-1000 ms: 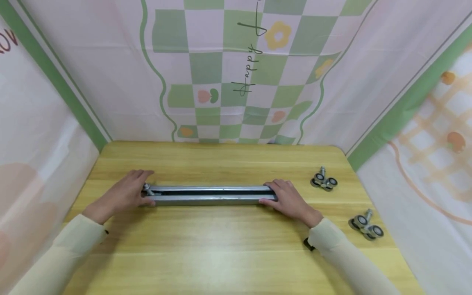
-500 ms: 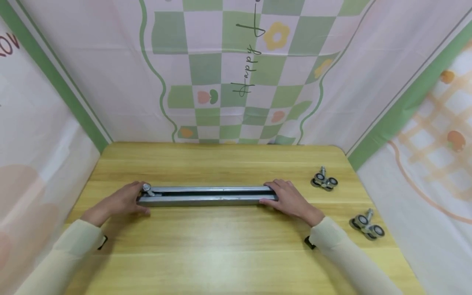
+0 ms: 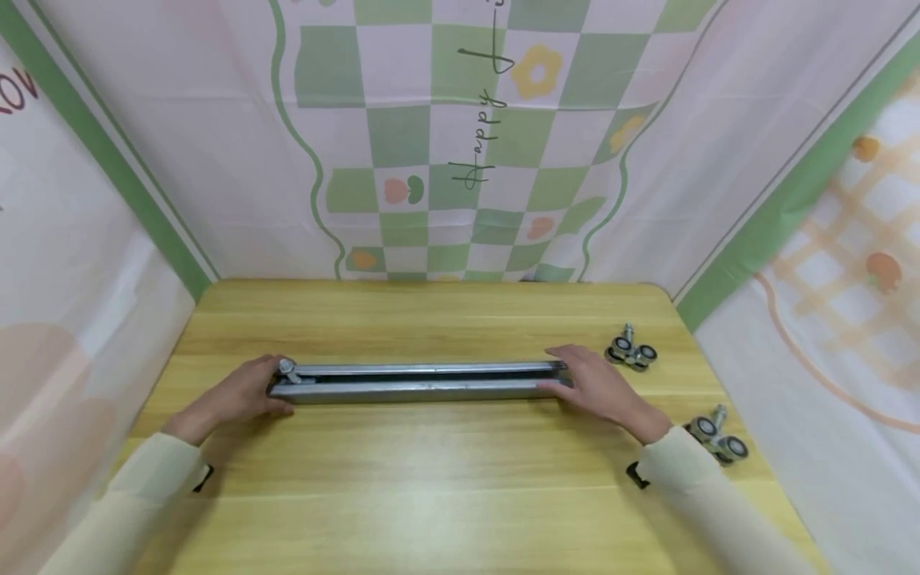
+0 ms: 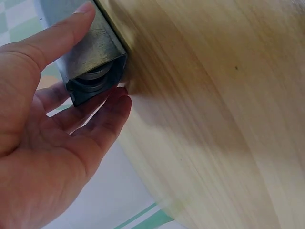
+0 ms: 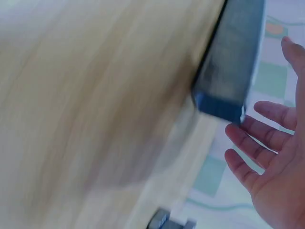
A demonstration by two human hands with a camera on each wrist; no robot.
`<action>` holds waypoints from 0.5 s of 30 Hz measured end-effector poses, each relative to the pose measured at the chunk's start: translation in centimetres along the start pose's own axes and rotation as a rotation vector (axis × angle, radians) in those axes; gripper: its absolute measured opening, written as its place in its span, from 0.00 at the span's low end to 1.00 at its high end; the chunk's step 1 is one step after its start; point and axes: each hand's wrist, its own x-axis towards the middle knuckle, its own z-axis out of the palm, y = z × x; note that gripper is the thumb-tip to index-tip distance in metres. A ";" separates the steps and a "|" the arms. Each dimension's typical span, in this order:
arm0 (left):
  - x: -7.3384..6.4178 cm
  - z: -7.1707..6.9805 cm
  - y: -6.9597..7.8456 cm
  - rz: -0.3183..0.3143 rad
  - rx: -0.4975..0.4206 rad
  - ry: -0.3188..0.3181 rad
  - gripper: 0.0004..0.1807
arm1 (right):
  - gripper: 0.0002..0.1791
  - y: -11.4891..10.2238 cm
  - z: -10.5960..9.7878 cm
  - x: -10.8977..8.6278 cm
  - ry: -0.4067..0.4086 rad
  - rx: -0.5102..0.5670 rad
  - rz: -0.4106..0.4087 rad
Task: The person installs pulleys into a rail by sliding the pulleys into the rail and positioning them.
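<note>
Metal rail [image 3: 431, 392], roller [image 4: 90, 87] in left end; left grip [image 3: 243, 390] pinching that end; right grip [image 3: 600, 386] loosely spread; advisable: keep rail level

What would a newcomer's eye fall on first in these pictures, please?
Probably the long metal rail lying across the wooden table, with the left hand and right hand at its ends. Next might come the far roller and near roller toward the table's right edge, then the checkered cloth behind the table.
</note>
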 end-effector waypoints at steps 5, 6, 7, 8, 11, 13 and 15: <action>0.0 0.0 -0.1 0.004 -0.020 0.005 0.31 | 0.38 1.3 -1.9 -1.1 -0.010 -0.019 0.058; 0.0 0.1 -0.2 0.003 -0.023 0.006 0.31 | 0.39 1.6 -2.2 -1.3 -0.013 -0.023 0.071; 0.0 0.1 -0.2 0.003 -0.025 0.006 0.30 | 0.39 2.0 -2.5 -1.6 -0.015 -0.022 0.081; 0.0 0.1 -0.2 0.003 -0.029 0.008 0.30 | 0.39 2.3 -2.7 -1.8 -0.019 -0.028 0.090; 0.1 0.2 -0.3 -0.004 -0.037 0.014 0.29 | 0.40 3.3 -3.6 -2.3 -0.027 -0.044 0.118; 0.1 0.1 -0.3 -0.005 -0.042 0.019 0.28 | 0.40 3.9 -4.2 -2.5 -0.038 -0.062 0.130; 0.2 0.1 -0.3 -0.010 -0.043 0.022 0.28 | 0.40 4.6 -4.9 -2.7 -0.049 -0.080 0.152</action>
